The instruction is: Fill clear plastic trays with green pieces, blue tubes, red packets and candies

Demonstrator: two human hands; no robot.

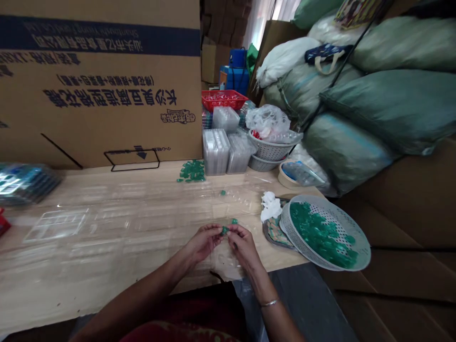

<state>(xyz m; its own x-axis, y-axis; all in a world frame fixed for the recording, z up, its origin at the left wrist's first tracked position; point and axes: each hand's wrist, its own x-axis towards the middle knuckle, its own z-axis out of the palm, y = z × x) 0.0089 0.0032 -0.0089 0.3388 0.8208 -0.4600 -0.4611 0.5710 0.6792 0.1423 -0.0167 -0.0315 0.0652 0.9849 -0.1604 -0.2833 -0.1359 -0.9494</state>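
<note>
Between the fingertips of both hands is a small green piece (pixel 224 231), too small to name more exactly. My left hand (pixel 205 241) pinches it from the left, and my right hand (pixel 242 241) pinches it from the right. Just above my fingers lies another green piece (pixel 234 221), with a further green piece (pixel 223 193) higher up on the clear plastic trays. Below my hands is part of a clear plastic tray (pixel 226 263). Clear trays (pixel 142 213) are spread over the table to the left. A silvery bracelet (pixel 270 303) circles my right wrist.
A tilted grey basket (pixel 285 223) of green pieces stands at the table's right edge, partly over a tray. White tissue (pixel 270 206) lies beside it. A large cardboard box (pixel 99 123), a green pile (pixel 192 170) and stacked clear boxes (pixel 215 152) line the back. Stuffed sacks (pixel 395 104) rise at right.
</note>
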